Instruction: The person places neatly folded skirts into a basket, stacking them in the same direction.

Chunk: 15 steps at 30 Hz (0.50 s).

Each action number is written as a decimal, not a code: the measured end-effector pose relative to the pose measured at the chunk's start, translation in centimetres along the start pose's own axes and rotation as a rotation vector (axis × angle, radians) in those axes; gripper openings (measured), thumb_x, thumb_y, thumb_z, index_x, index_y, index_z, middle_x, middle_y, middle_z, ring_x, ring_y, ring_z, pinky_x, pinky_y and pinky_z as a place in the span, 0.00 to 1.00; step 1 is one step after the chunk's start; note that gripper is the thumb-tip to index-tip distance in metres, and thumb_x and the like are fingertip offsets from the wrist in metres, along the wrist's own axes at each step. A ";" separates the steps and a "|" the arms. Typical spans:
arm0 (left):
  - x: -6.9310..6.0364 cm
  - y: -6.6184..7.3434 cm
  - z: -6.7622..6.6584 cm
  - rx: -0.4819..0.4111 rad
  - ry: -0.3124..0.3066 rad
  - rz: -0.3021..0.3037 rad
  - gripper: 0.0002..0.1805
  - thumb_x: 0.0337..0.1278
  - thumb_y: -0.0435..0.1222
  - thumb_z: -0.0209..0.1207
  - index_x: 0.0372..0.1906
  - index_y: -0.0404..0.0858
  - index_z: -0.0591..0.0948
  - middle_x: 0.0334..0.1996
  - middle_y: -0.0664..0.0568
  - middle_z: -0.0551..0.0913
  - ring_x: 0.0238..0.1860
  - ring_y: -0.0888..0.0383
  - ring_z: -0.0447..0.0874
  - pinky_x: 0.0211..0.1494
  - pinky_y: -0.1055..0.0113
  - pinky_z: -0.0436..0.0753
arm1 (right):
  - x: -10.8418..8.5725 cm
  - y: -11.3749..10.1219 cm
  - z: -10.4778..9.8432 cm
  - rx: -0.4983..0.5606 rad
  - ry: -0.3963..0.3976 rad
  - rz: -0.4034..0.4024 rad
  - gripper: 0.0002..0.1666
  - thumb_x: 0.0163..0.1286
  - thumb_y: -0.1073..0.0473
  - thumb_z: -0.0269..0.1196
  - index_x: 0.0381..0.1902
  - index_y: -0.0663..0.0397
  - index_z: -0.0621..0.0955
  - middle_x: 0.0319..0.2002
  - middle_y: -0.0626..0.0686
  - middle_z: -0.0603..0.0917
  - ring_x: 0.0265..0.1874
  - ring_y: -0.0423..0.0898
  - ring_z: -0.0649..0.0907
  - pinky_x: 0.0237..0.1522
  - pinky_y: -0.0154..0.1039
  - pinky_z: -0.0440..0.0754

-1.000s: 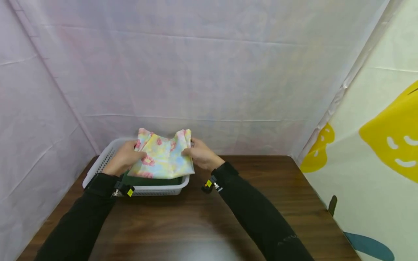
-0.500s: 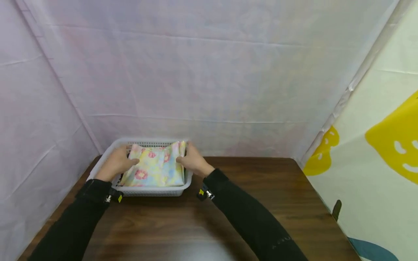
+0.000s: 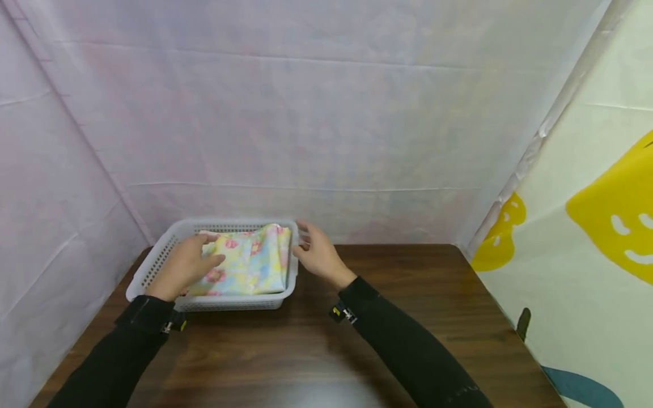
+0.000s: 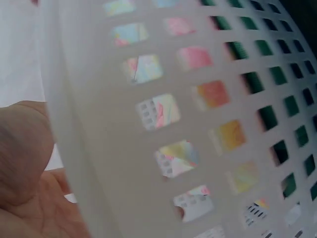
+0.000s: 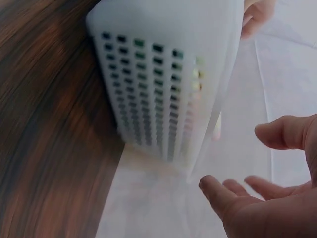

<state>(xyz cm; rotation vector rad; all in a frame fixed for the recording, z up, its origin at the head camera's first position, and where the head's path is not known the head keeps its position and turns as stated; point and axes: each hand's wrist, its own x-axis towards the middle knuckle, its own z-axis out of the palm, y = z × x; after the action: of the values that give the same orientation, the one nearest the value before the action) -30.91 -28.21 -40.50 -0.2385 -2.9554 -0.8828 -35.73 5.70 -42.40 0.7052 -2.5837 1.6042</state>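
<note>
A folded floral cloth [image 3: 250, 260], pastel yellow, blue and pink, lies inside a white perforated plastic basket [image 3: 234, 300]. My left hand [image 3: 189, 263] is over the basket's left part, at the cloth's left edge, with thumb and fingers spread. Whether it touches the cloth is unclear. In the left wrist view the basket wall [image 4: 99, 124] hides part of that hand. Dark green material [image 4: 267, 117] shows through the holes, below the floral cloth. Off the basket's right end is my right hand [image 3: 321, 255]; its fingers are apart and hold nothing in the right wrist view.
The basket stands at the back left of a dark brown wooden table [image 3: 306, 345]. A pale fabric wall [image 3: 316, 124] rises right behind it, and another borders the left side. On the right hangs a sheet with yellow smiling shapes [image 3: 617, 209].
The floral cloth has been lowered from both hands into the basket, covering the dark green material. My right hand has let go and moved right, outside the rim; the left has loosened.
</note>
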 end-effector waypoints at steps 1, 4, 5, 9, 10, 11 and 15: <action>-0.2 0.1 0.1 0.004 0.020 0.019 0.38 0.88 0.43 0.67 0.86 0.25 0.71 0.69 0.24 0.85 0.37 0.44 0.86 0.46 0.48 0.77 | -0.2 0.5 -0.3 -0.009 -0.007 -0.012 0.41 0.88 0.58 0.64 0.92 0.56 0.67 0.91 0.61 0.70 0.87 0.67 0.76 0.87 0.59 0.79; -0.8 0.6 0.6 0.039 0.083 0.087 0.35 0.87 0.42 0.68 0.84 0.26 0.76 0.78 0.22 0.79 0.59 0.29 0.89 0.61 0.37 0.85 | 0.0 3.4 -1.2 -0.044 -0.024 -0.066 0.40 0.89 0.48 0.66 0.91 0.50 0.70 0.89 0.56 0.73 0.87 0.63 0.77 0.88 0.55 0.79; -1.0 0.7 0.8 0.051 0.095 0.103 0.34 0.88 0.43 0.68 0.83 0.27 0.76 0.78 0.23 0.79 0.65 0.26 0.86 0.67 0.32 0.85 | -0.2 3.9 -1.6 -0.056 -0.025 -0.075 0.39 0.89 0.47 0.67 0.90 0.49 0.71 0.89 0.56 0.74 0.86 0.63 0.78 0.88 0.55 0.79; -1.6 1.3 1.2 0.068 0.113 0.128 0.34 0.90 0.48 0.65 0.83 0.29 0.78 0.80 0.24 0.77 0.77 0.22 0.78 0.78 0.25 0.79 | -2.4 2.7 -3.0 -0.141 -0.015 -0.063 0.37 0.89 0.53 0.67 0.89 0.54 0.73 0.86 0.61 0.76 0.84 0.70 0.78 0.86 0.65 0.79; -1.7 1.4 1.3 0.072 0.112 0.123 0.35 0.91 0.51 0.65 0.83 0.30 0.77 0.81 0.24 0.76 0.76 0.23 0.79 0.77 0.25 0.80 | -2.7 2.8 -3.3 -0.178 -0.010 -0.066 0.38 0.88 0.54 0.68 0.89 0.54 0.73 0.86 0.62 0.77 0.84 0.70 0.78 0.85 0.66 0.79; -1.8 1.5 1.4 0.075 0.109 0.118 0.37 0.91 0.53 0.64 0.84 0.31 0.77 0.83 0.24 0.74 0.76 0.23 0.80 0.75 0.25 0.81 | -3.2 2.8 -3.7 -0.215 -0.006 -0.069 0.38 0.89 0.54 0.68 0.89 0.55 0.73 0.85 0.63 0.77 0.84 0.70 0.78 0.84 0.67 0.79; -2.0 1.9 1.5 0.103 0.097 0.101 0.41 0.89 0.61 0.62 0.84 0.33 0.78 0.86 0.25 0.70 0.71 0.25 0.86 0.67 0.28 0.86 | -4.7 2.9 -5.1 -0.344 -0.007 -0.078 0.39 0.90 0.52 0.68 0.91 0.55 0.71 0.86 0.63 0.76 0.86 0.66 0.76 0.86 0.65 0.77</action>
<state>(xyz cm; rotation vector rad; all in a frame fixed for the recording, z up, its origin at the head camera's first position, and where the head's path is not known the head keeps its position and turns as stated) -28.61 -26.05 -40.90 -0.3263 -2.8598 -0.7073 -33.71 12.84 -43.68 0.7678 -2.6975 1.0957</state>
